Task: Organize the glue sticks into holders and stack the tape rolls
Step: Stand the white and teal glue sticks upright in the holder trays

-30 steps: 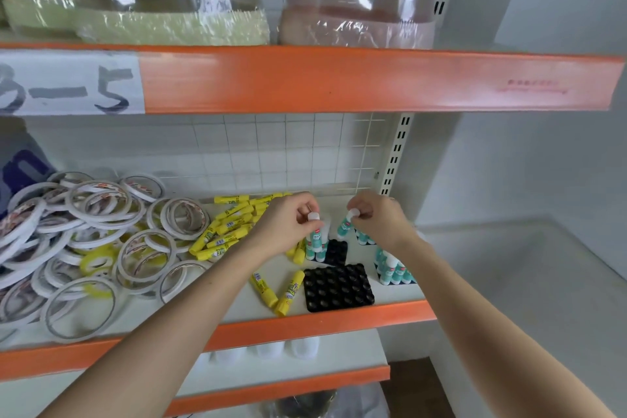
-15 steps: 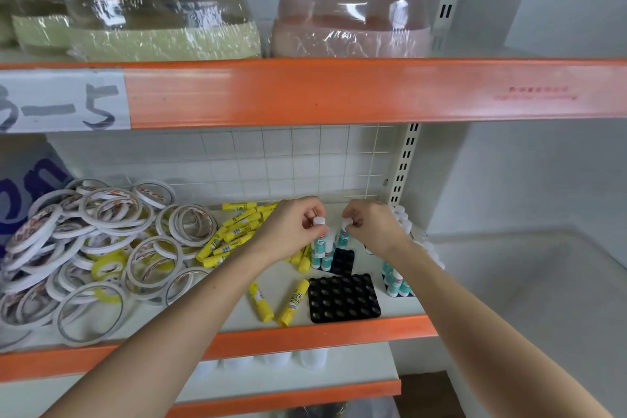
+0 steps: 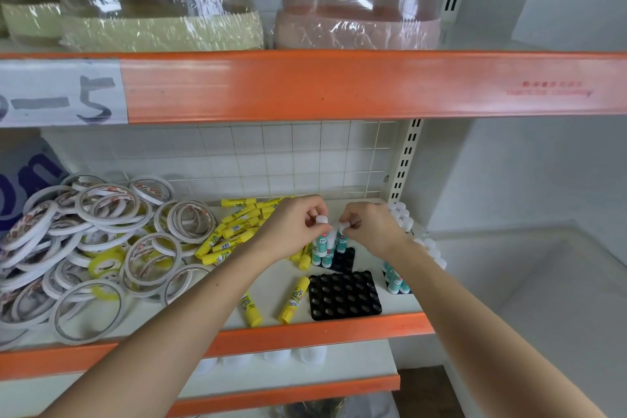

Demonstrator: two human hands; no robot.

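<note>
The teal glue sticks [image 3: 326, 245] with white caps stand upright in the half-hidden black holder [image 3: 346, 258] at the back of the shelf [image 3: 305, 329]; they look light, stiff and smooth, so I judge the cap end is the best place to pinch them, straight from above. The left hand [image 3: 291, 227] pinches the cap of one stick and the right hand [image 3: 369, 227] pinches the cap of the stick beside it, fingers curled narrow. In front lies an empty black holder [image 3: 344, 295], loose yellow glue sticks [image 3: 237, 227] lie to the left, and the tape rolls [image 3: 91, 248] are heaped further left, not yet stacked.
</note>
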